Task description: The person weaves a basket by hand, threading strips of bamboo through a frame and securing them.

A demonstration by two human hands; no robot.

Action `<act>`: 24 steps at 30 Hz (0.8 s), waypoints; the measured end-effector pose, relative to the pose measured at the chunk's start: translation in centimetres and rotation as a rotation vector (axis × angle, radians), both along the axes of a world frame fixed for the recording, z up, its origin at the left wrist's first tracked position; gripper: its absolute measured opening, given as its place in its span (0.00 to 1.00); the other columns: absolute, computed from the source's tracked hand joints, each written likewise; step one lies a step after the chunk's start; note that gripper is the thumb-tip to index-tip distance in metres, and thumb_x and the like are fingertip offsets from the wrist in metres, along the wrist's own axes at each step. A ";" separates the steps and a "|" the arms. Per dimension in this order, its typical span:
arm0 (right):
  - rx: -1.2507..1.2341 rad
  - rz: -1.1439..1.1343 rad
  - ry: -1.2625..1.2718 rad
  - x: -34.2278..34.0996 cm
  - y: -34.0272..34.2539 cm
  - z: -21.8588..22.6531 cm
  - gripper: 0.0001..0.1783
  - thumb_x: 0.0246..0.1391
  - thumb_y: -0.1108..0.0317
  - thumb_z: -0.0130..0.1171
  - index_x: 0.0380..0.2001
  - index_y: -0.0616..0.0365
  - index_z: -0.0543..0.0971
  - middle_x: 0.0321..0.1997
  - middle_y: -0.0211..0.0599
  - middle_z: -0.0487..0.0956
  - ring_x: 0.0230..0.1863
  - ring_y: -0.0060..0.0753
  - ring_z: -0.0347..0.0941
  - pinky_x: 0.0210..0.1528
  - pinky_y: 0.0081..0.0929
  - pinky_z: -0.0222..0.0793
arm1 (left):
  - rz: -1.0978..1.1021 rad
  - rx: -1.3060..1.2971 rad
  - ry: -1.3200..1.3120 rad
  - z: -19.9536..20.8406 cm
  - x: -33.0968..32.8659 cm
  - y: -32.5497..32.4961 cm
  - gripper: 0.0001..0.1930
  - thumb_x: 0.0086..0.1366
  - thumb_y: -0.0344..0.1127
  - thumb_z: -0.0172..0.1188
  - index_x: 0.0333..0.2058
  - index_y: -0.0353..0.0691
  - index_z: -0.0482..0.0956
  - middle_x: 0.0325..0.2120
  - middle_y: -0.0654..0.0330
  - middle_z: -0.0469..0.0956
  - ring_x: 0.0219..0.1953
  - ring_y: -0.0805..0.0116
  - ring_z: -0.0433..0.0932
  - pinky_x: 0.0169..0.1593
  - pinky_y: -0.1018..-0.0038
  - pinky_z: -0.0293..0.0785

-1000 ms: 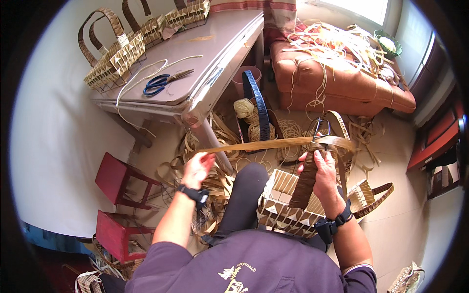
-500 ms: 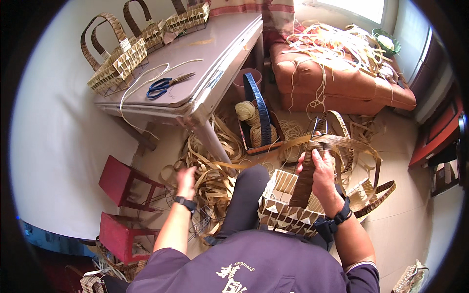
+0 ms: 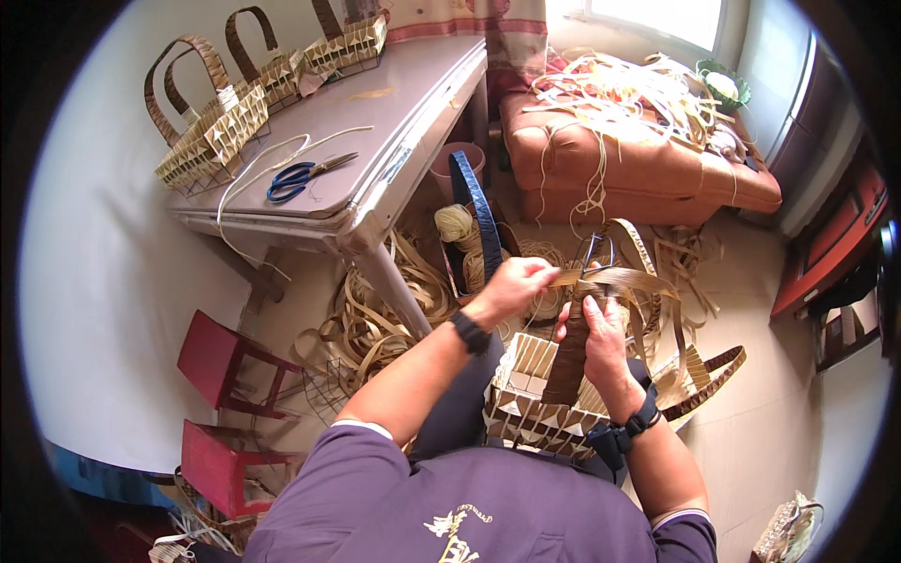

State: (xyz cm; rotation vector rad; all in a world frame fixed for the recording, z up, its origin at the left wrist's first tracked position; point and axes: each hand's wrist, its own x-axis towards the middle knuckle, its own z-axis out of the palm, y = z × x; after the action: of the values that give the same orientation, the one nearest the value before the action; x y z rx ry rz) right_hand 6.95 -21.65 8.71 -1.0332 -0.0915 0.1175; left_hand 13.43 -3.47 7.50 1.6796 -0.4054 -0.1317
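A woven basket (image 3: 530, 420) with a cream and brown pattern rests on my lap. Its tall handle (image 3: 567, 361) is partly wrapped in flat brown strip, and bare wire (image 3: 597, 248) shows at the far end. My right hand (image 3: 605, 345) is closed around the wrapped part, thumb on top. To its left, my left hand (image 3: 518, 284) pinches a flat brown strip (image 3: 640, 280) that crosses the handle and loops away to the right. Another braided brown handle (image 3: 718, 375) curves out at the basket's right side.
Tangled strips (image 3: 361, 314) lie on the floor beside a table (image 3: 404, 103) bearing blue-handled scissors (image 3: 310, 176) and finished-looking baskets (image 3: 216, 131). Red stools (image 3: 221, 361) stand left. A box with yarn balls (image 3: 457, 225) sits ahead; an orange sofa seat (image 3: 563, 141) holds more strips.
My left hand has swung from the lower left up toward the handle and now pulls the strip out leftward. My right hand still grips the handle. The whole view has shifted slightly.
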 end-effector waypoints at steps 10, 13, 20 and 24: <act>-0.025 0.073 0.267 -0.3 1.8 1.2 0.27 0.77 0.64 0.44 0.75 0.45 0.57 0.33 0.38 0.80 0.26 0.31 0.77 0.34 0.32 0.78 | 0.779 1.015 0.252 -17.8 -18.3 40.0 0.18 0.71 0.46 0.60 0.39 0.35 0.87 0.34 0.50 0.86 0.35 0.55 0.84 0.41 0.60 0.78; -0.046 -0.068 -0.013 -1.1 -0.3 -0.3 0.28 0.77 0.64 0.44 0.76 0.44 0.55 0.33 0.38 0.79 0.27 0.30 0.77 0.34 0.31 0.78 | 0.796 1.491 0.673 -16.4 -19.4 35.9 0.25 0.69 0.52 0.62 0.48 0.32 0.85 0.49 0.42 0.83 0.51 0.44 0.83 0.52 0.53 0.80; -0.041 0.007 0.310 -1.2 0.7 1.5 0.26 0.78 0.59 0.44 0.74 0.46 0.58 0.33 0.37 0.80 0.29 0.28 0.77 0.36 0.30 0.77 | 0.358 0.439 0.018 -9.1 -10.8 21.9 0.14 0.73 0.33 0.58 0.53 0.34 0.82 0.48 0.55 0.85 0.51 0.67 0.82 0.57 0.71 0.76; 0.048 -0.031 0.085 -1.2 1.0 1.1 0.15 0.76 0.58 0.48 0.51 0.56 0.76 0.33 0.35 0.80 0.29 0.30 0.77 0.35 0.31 0.77 | 0.112 0.177 -0.355 0.4 -4.1 6.7 0.15 0.76 0.33 0.54 0.56 0.34 0.81 0.56 0.50 0.82 0.59 0.58 0.80 0.64 0.68 0.73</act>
State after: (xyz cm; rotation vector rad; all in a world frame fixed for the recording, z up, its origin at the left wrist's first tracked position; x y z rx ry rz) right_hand 5.77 -20.63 9.83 -0.9801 -0.0013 0.1304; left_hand 9.28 3.20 7.87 1.9008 -0.5757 0.2231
